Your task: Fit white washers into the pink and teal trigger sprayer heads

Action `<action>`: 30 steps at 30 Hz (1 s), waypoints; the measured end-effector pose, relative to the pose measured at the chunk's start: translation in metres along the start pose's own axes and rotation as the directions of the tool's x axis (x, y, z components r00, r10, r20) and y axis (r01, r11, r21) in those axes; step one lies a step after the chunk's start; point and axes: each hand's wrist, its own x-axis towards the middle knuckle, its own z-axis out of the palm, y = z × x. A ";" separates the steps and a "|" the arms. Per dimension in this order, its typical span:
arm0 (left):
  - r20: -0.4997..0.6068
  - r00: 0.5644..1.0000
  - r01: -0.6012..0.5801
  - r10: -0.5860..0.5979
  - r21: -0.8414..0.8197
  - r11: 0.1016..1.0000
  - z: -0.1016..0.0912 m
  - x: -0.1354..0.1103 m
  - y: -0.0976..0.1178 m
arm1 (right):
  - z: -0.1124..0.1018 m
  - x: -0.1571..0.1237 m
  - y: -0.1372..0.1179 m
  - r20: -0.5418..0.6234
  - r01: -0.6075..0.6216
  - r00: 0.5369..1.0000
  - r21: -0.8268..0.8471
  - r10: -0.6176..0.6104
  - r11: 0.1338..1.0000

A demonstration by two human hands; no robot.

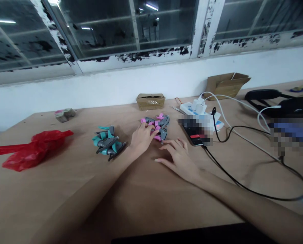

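Observation:
My left hand (142, 138) reaches into a small heap of pink and grey plastic parts (159, 125) near the middle of the wooden table (65, 189); its fingers curl on the heap's near edge and touch the parts. My right hand (178, 156) lies flat on the table just in front of that heap, fingers stretched out and holding nothing. A second heap of teal and grey parts (108, 142) sits to the left of my left hand, untouched.
A red plastic bag (31, 149) lies at the left. Behind the heaps sit a small taped carton (150, 101), a white power strip (199, 110) with chargers, a phone (195, 134), black and white cables (242, 184) and an open cardboard box (226, 84).

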 end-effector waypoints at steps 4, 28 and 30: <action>0.078 0.997 -0.018 0.022 -0.045 0.999 0.000 0.010 -0.015 | 0.002 0.007 0.008 0.004 0.057 0.998 -0.127 -0.057 0.990; 0.160 0.971 0.238 -0.179 -0.723 0.649 -0.044 -0.081 -0.006 | -0.013 0.013 0.009 -0.121 -0.009 0.993 -0.079 -0.001 0.997; 0.237 0.951 0.307 -0.200 -0.814 0.493 -0.041 -0.085 -0.001 | -0.011 0.010 -0.005 -0.098 0.118 0.989 0.033 -0.114 0.993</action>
